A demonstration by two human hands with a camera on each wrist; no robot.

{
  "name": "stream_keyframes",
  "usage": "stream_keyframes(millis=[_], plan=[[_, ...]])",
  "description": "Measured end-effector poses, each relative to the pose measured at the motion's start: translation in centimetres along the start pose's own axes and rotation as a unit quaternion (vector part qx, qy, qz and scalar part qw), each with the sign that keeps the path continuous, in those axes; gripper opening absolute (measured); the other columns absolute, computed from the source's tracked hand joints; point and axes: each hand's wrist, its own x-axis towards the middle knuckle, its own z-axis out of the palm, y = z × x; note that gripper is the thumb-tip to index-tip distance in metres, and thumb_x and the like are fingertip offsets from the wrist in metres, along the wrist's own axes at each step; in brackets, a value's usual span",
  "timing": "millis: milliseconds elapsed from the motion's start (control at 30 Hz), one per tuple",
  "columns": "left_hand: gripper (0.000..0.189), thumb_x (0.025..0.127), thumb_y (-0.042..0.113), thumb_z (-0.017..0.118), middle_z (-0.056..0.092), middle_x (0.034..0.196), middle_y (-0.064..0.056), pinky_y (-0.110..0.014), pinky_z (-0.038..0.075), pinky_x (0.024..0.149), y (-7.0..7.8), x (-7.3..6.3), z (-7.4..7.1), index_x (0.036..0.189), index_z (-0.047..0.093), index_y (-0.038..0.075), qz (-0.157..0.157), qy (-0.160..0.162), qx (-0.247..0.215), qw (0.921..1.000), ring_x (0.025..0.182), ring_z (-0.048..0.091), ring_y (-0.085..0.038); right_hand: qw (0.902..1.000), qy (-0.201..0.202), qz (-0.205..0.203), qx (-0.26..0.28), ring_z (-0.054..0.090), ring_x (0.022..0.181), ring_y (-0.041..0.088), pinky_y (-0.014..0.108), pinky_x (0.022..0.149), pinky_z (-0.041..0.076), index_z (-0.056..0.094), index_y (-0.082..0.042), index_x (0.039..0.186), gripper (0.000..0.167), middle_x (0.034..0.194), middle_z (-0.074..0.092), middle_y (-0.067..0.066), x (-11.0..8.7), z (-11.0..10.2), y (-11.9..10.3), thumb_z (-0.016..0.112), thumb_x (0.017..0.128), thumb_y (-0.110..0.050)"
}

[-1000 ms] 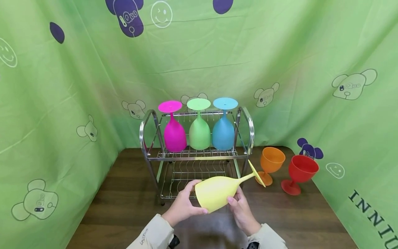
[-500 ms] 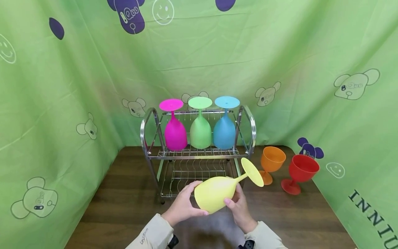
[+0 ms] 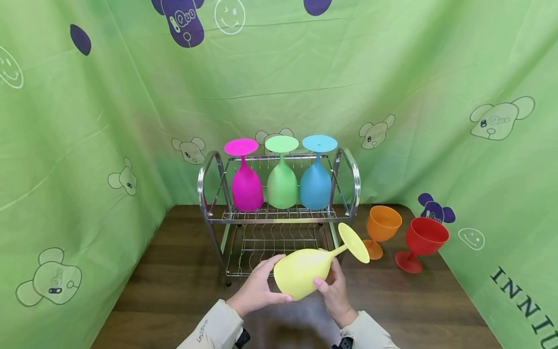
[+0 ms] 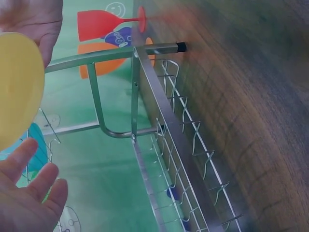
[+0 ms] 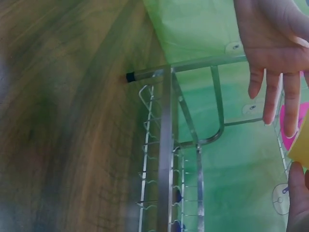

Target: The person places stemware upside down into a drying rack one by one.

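A yellow goblet [image 3: 301, 274] is held up in front of the rack, tilted on its side with its mouth to the left and its round foot at the upper right. My left hand [image 3: 260, 286] holds the mouth end, thumb at the near rim and fingers on the far side. Around the bowl near the stem, my right hand [image 3: 335, 293] grips with the thumb in front. In the left wrist view the fingers of the left hand [image 4: 36, 188] are spread beside the yellow bowl [image 4: 19, 92]. The right wrist view catches only a yellow edge [image 5: 301, 145].
A two-tier metal rack [image 3: 279, 221] bears upside-down pink [image 3: 247, 189], green [image 3: 282, 186] and blue goblets [image 3: 316, 186] on its upper tier. Wire slots line the lower tier [image 3: 279, 245]. An orange goblet [image 3: 382, 224] and a red goblet [image 3: 425, 237] stand upright at right on the wooden table [image 3: 174, 300].
The yellow goblet has turned slightly in my hands, so its foot now faces the camera more. My right hand has shifted a little left. The rack and other goblets stay put.
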Motion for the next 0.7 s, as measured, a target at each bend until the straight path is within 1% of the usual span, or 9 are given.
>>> stream_keyframes(millis=[100, 200, 300, 367, 500, 633, 700], plan=[[0.089, 0.066, 0.030, 0.087, 0.052, 0.134, -0.009, -0.055, 0.039, 0.096, -0.2, 0.0, 0.0, 0.140, 0.044, 0.006, 0.007, 0.001, 0.030, 0.9995, 0.121, 0.045, -0.029, 0.9999, 0.002, -0.013, 0.000, 0.061, 0.094, 0.006, 0.018, 0.078, 0.050, 0.053, -0.020, 0.128, 0.058, 0.108, 0.064, -0.006, -0.1, -0.2, 0.5, 0.051, 0.077, 0.006], [0.086, 0.067, 0.033, 0.086, 0.055, 0.131, -0.009, -0.056, 0.038, 0.096, -0.5, 0.1, 0.0, 0.138, 0.047, 0.006, 0.019, 0.011, 0.066, 0.9976, 0.120, 0.047, -0.030, 0.9996, 0.005, -0.025, -0.009, 0.060, 0.093, 0.006, 0.018, 0.078, 0.050, 0.053, -0.020, 0.129, 0.060, 0.109, 0.063, -0.006, -0.2, -0.4, 1.0, 0.050, 0.076, 0.008], [0.081, 0.067, 0.033, 0.085, 0.057, 0.128, -0.010, -0.057, 0.038, 0.096, -0.6, 0.1, 0.1, 0.135, 0.050, 0.005, 0.027, 0.018, 0.085, 0.9959, 0.119, 0.048, -0.030, 0.9992, 0.010, -0.032, -0.022, 0.060, 0.093, 0.005, 0.017, 0.078, 0.050, 0.053, -0.020, 0.129, 0.061, 0.109, 0.063, -0.007, -0.3, -0.6, 1.3, 0.051, 0.075, 0.009], [0.079, 0.067, 0.033, 0.085, 0.058, 0.127, -0.010, -0.057, 0.038, 0.096, -0.6, 0.1, 0.1, 0.133, 0.052, 0.005, 0.029, 0.021, 0.086, 0.9957, 0.118, 0.049, -0.030, 0.9993, 0.009, -0.029, -0.022, 0.060, 0.094, 0.005, 0.017, 0.079, 0.050, 0.053, -0.020, 0.129, 0.060, 0.110, 0.062, -0.007, -0.3, -0.7, 1.4, 0.052, 0.076, 0.008], [0.079, 0.067, 0.031, 0.085, 0.059, 0.126, -0.008, -0.055, 0.039, 0.095, -0.7, 0.1, 0.2, 0.133, 0.052, 0.005, 0.022, 0.022, 0.069, 0.9971, 0.117, 0.049, -0.029, 0.9997, -0.002, -0.010, -0.021, 0.059, 0.095, 0.005, 0.018, 0.080, 0.049, 0.050, -0.021, 0.132, 0.059, 0.111, 0.060, -0.007, -0.2, -0.8, 1.4, 0.055, 0.079, 0.004], [0.078, 0.068, 0.029, 0.085, 0.058, 0.129, -0.009, -0.054, 0.040, 0.094, -0.7, 0.1, 0.2, 0.134, 0.051, 0.005, 0.020, 0.021, 0.051, 0.9983, 0.117, 0.049, -0.030, 0.9996, -0.017, 0.007, -0.019, 0.059, 0.096, 0.005, 0.018, 0.079, 0.050, 0.047, -0.021, 0.134, 0.062, 0.114, 0.059, -0.008, -0.2, -0.7, 1.2, 0.060, 0.079, 0.003], [0.078, 0.069, 0.029, 0.084, 0.057, 0.131, -0.009, -0.054, 0.040, 0.094, -0.7, 0.1, 0.2, 0.135, 0.050, 0.005, 0.020, 0.018, 0.047, 0.9985, 0.117, 0.048, -0.030, 0.9996, -0.020, 0.007, -0.019, 0.059, 0.096, 0.005, 0.019, 0.079, 0.050, 0.046, -0.020, 0.135, 0.064, 0.115, 0.059, -0.008, -0.1, -0.6, 1.1, 0.061, 0.078, 0.005]])
